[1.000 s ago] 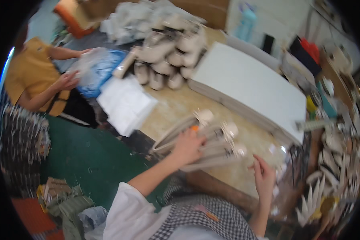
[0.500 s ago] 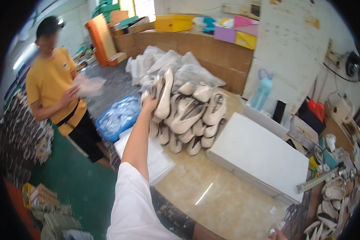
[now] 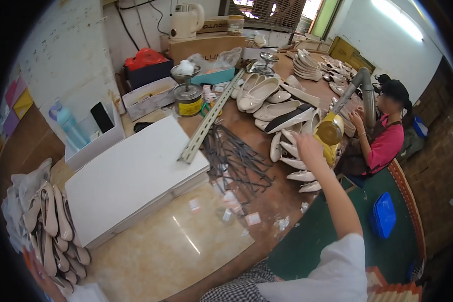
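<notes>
The bench (image 3: 141, 264) has a glossy, marbled tan top at the near side and a brown stretch to the right. On the marbled part lie a heap of beige shoes (image 3: 49, 221) at the left end, a stack of flat white pieces (image 3: 131, 176) and an open white box (image 3: 98, 146). Dark thin rods (image 3: 236, 161), small labels (image 3: 253, 219) and more pale shoes (image 3: 259, 94) lie on the brown part. The green floor (image 3: 307, 251) carries a blue plastic basin (image 3: 383, 215).

Near tabletop (image 3: 151, 261) allows passage, white stack (image 3: 136, 176) blocking behind, shoe pile (image 3: 49, 226) leftward.

Tube light (image 3: 397, 19) bright, tabletop (image 3: 151, 256) glare, edges warped
</notes>
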{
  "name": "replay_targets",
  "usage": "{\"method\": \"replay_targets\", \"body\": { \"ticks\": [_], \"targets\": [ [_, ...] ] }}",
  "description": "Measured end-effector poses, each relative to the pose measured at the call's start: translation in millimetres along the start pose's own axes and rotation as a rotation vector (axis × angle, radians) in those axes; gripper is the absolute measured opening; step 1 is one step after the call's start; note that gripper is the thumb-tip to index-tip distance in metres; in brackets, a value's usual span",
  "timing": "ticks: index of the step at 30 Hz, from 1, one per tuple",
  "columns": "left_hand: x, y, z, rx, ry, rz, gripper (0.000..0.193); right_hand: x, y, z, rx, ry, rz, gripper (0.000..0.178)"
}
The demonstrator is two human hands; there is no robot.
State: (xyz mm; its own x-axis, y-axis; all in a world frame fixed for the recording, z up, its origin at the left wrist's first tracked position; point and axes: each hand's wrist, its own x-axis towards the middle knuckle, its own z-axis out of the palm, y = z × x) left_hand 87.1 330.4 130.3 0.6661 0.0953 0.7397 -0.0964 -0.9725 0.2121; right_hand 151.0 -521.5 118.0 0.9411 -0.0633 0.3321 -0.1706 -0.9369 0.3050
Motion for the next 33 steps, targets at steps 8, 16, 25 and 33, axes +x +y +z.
{"method": "replay_targets", "body": {
  "ticks": [8,16,25,33],
  "targets": [
    [-58.5,308.8,88.2,-0.393,-0.535,0.095,0.033,80.1,92.3,124.5,-0.270,0.022,0.003,0.041],
    [-90.5,481.3,178.6,-1.554,-0.917,-0.687,0.066,68.0,-54.2,-5.2,0.767,-0.150,-0.473,0.021],
    [-125.6,384.6,152.3,-1.730,-0.860,-1.006,0.087,191.9,3.8,170.2,-0.108,0.384,-0.026,0.013],
    [-161.1,279.7,107.0,-1.496,-0.480,-1.383,0.080,118.3,-56.2,84.0,0.351,0.099,-0.281,0.007]
  ]
}}
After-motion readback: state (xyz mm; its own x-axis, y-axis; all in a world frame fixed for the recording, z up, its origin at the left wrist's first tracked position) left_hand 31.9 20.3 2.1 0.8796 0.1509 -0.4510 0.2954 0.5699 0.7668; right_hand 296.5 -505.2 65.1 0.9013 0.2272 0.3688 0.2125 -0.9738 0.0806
